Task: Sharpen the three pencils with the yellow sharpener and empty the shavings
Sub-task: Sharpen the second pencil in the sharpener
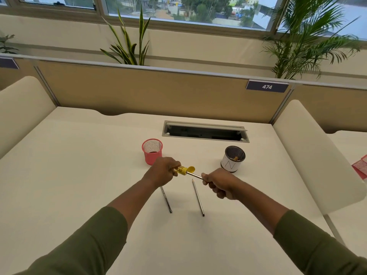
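Head view shows your left hand [161, 171] curled round the yellow sharpener [183, 170], held above the white desk [79, 165], while your right hand [219, 184] grips the far end of a pencil [195, 176] whose other end sits in the sharpener's mouth. A small yellow flap stands open on the sharpener's upper side. Two more pencils lie flat on the desk beneath your hands — the left pencil [166, 201] runs out from under your left wrist, so its far end is hidden, and the right pencil [198, 197] lies just beside it with its pointed tip toward the sharpener, both well apart from the containers. Behind your left hand stands a pink mesh cup [152, 151], partly covered at its lower right by your knuckles; something dark shows at its bottom, though you cannot tell what. To the right stands a black mesh cup [232, 158] with a white label wrapped round it, holding a few small brownish bits — likely shavings. Further back, an open cable tray [205, 132] is set into the desk, and a tan partition [139, 90] carries a plate reading 474 [267, 86].
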